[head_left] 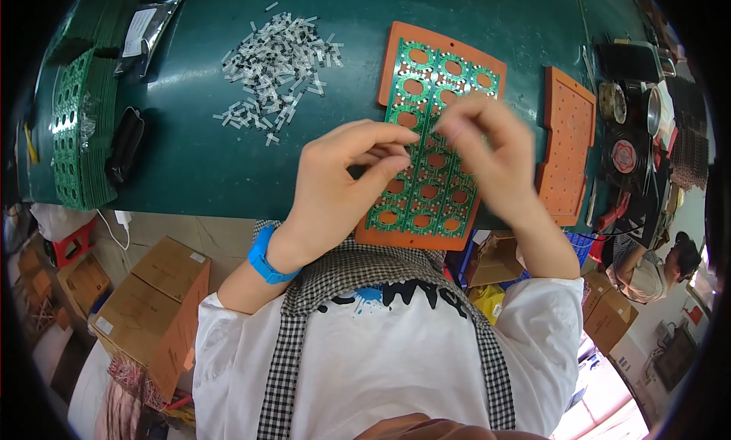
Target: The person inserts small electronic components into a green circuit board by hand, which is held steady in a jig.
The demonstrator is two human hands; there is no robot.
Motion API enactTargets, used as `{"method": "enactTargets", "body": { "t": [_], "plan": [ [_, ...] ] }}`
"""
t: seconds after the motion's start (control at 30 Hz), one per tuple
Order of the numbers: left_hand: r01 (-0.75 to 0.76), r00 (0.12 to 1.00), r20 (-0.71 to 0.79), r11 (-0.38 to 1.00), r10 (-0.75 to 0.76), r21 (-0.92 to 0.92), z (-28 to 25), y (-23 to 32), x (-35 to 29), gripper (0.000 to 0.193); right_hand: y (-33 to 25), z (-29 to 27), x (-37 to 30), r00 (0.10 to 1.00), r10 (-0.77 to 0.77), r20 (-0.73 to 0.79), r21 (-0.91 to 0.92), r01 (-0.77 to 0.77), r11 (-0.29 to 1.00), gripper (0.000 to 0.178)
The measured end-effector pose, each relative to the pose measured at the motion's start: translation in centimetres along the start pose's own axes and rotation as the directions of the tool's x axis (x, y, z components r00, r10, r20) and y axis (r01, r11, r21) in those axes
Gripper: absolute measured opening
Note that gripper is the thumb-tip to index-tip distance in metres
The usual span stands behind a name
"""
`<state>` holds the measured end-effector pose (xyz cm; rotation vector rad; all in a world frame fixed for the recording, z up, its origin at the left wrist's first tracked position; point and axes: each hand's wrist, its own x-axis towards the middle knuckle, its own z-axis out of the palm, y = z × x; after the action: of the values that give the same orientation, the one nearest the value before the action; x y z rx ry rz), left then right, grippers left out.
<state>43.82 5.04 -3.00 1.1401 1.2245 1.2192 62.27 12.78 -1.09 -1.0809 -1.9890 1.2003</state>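
A green circuit-board panel (418, 160) with rows of oval cut-outs lies on an orange tray (443, 44) at the table's near edge. Over its left side is my left hand (343, 177), thumb and fingers curled together in a pinch close to the board. My right hand (499, 154) hovers above the panel's right part, blurred by motion, with its fingers bent in toward the thumb. Whatever either set of fingertips holds is too small or hidden to make out. Left of the panel, a loose pile of small parts (278, 63) with clear and dark ends is spread on the green table (190, 177).
A second orange tray (567, 143) lies to the right, beside tins (611, 102) and tools. At the far left stand stacked green boards (84, 131), a black pouch (126, 144) and a silvery bag (148, 32). Cardboard boxes (148, 307) sit on the floor; another person (647, 272) is at right.
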Motion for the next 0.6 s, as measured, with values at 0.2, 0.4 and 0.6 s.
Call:
{"method": "enactTargets", "body": {
  "t": [0.2, 0.4, 0.6],
  "plan": [
    [0.032, 0.994, -0.104, 0.995, -0.042, -0.097, -2.5, -0.7, 0.6, 0.013, 4.5, -6.6, 3.7, 0.993, -0.095, -0.065, -0.472, 0.054, 0.880, 0.011],
    [0.124, 0.987, -0.067, 0.956, -0.147, -0.266, -3.0, -1.7, 0.4, 0.010, 5.4, -6.7, 4.2, 0.993, -0.106, 0.051, -0.507, 0.117, 0.854, 0.012],
    [0.155, 0.987, 0.010, 0.937, -0.160, -0.313, -3.1, -1.9, 0.7, 0.011, 5.7, -6.7, 4.3, 0.991, -0.123, 0.054, -0.502, 0.134, 0.854, 0.013]
  ]
}}
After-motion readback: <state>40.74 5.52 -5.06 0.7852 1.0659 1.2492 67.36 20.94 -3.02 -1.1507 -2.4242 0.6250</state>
